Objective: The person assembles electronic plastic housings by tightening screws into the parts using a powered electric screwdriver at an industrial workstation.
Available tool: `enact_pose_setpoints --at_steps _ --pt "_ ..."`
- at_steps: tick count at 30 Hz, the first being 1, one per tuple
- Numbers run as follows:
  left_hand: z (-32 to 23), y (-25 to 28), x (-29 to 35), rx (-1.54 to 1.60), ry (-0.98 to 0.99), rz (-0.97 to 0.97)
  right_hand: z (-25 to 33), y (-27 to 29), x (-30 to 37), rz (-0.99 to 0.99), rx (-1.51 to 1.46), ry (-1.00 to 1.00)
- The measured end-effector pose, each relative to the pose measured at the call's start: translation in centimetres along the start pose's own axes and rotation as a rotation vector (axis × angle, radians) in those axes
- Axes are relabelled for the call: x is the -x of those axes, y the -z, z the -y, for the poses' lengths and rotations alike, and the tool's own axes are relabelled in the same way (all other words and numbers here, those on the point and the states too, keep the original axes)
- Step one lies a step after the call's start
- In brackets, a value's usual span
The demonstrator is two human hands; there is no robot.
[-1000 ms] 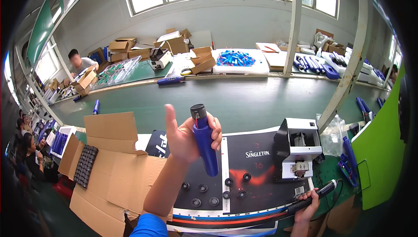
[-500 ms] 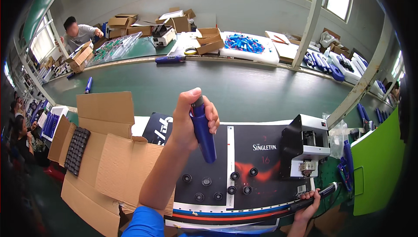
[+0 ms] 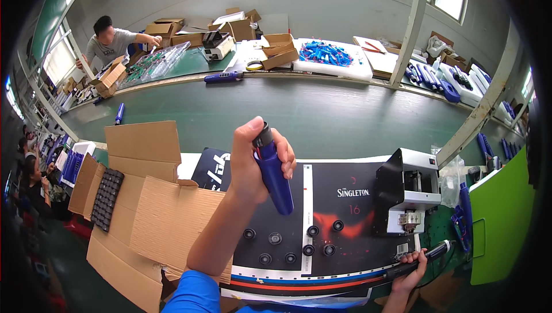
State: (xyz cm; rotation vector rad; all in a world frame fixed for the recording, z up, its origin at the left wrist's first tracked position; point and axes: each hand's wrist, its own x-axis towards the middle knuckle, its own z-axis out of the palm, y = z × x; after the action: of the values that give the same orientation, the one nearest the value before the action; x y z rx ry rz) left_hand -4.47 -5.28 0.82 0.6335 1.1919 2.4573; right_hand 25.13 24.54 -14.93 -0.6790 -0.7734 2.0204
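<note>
Left hand point(image 3: 248, 166) wraps round a blue casing point(image 3: 276, 183); right hand point(image 3: 411, 271) grips a black tool point(image 3: 434, 252).

Printed on the dark mat point(image 3: 323, 186), right of centre: white capitals point(image 3: 353, 193) above red figures point(image 3: 355, 210). On a black panel point(image 3: 205, 169), left of centre: large white characters point(image 3: 218, 164). On the pale strip point(image 3: 307, 198), lower centre: apparently small print point(image 3: 308, 219), illegible.

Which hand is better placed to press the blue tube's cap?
Probably the left hand: it holds the blue tube, its thumb at the cap. The right hand, farther off, holds a black tool.
</note>
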Motion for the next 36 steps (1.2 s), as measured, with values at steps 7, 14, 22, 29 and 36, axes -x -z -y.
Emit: enact_pose_setpoints --at_steps 7,14,22,29,36 --pt "-0.2 0.3 0.2 0.076 -0.067 0.001 -0.1 0.3 -0.2 0.012 0.010 0.004" --pt "-0.4 0.2 -0.1 0.186 -0.012 -0.088 0.1 0.1 0.0 0.023 0.006 0.007" --pt "-0.8 0.8 -0.6 0.374 0.176 0.185 0.1 0.1 0.0 0.019 0.006 -0.008" --pt "-0.7 0.8 -0.6 0.243 0.149 0.059 0.0 -0.3 0.2 -0.016 -0.003 0.016" --pt "-0.4 1.0 -0.7 0.241 0.117 -0.031 0.1 -0.5 0.3 -0.030 0.011 0.017"
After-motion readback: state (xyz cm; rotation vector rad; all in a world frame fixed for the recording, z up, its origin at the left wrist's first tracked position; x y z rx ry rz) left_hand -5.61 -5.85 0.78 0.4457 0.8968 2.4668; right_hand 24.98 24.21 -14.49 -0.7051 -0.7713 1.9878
